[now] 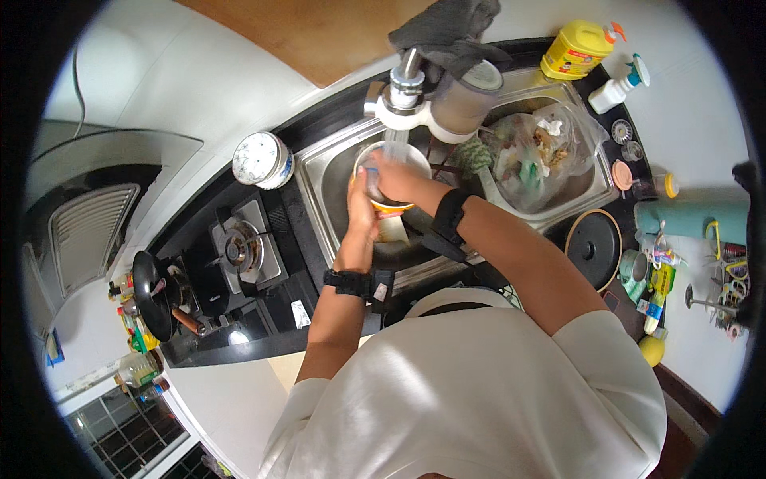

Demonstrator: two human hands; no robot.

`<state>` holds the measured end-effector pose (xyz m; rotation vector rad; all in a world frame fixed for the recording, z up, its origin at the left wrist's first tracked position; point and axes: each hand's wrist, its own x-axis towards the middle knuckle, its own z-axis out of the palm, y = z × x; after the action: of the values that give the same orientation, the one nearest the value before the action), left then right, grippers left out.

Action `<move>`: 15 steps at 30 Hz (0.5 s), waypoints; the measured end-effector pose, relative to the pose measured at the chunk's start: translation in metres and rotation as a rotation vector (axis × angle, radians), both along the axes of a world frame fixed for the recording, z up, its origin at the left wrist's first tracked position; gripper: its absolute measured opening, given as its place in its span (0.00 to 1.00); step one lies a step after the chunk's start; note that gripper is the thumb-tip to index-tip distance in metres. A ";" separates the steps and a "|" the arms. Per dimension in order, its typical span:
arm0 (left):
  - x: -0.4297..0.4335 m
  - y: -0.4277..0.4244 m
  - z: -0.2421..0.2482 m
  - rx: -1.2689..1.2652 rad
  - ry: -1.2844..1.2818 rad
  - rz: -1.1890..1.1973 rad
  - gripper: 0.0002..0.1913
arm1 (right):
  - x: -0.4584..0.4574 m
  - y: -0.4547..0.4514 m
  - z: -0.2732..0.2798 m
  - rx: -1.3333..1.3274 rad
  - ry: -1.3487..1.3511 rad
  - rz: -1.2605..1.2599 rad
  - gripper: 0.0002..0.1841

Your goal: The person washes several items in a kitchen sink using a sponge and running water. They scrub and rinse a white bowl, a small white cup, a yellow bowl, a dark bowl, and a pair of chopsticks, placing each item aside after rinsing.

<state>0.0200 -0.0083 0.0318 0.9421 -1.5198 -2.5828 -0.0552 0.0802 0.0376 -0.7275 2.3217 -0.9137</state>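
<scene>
Water runs from the filter-fitted faucet (407, 99) into an orange-and-white bowl (422, 157) over the left sink basin (335, 197). My left hand (361, 203) grips the bowl's left side and underside, thumb near the rim. Inside the bowl is my right hand (395, 176), blurred and partly hidden by the water; whether it holds anything there cannot be made out. Below the bowl, a pale flat thing lies in the basin, partly covered by my hands and the bowl.
The right basin holds a clear plastic bag (538, 155) of scraps and a green scrubber (474, 154). Stacked patterned bowls (263, 160) stand left of the sink, near a gas burner (242, 246) and a wok (152, 296). A round black lid (592, 250) lies at right.
</scene>
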 end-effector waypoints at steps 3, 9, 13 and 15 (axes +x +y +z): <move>-0.009 -0.018 -0.012 -0.012 -0.026 -0.024 0.26 | -0.003 -0.003 -0.007 -0.393 -0.360 0.007 0.20; -0.021 -0.037 -0.012 -0.515 0.080 -0.152 0.25 | -0.016 0.000 0.004 0.098 -0.179 0.506 0.20; -0.022 -0.030 0.008 -0.924 0.115 -0.320 0.24 | -0.008 0.010 0.024 0.399 0.082 0.567 0.17; -0.022 -0.026 0.022 -1.015 0.098 -0.367 0.25 | -0.005 0.014 0.031 0.542 0.157 0.562 0.17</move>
<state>-0.0024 -0.0347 0.0535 0.4153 -2.6736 -1.5003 -0.0598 0.0945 0.0681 -1.1399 2.1537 0.0227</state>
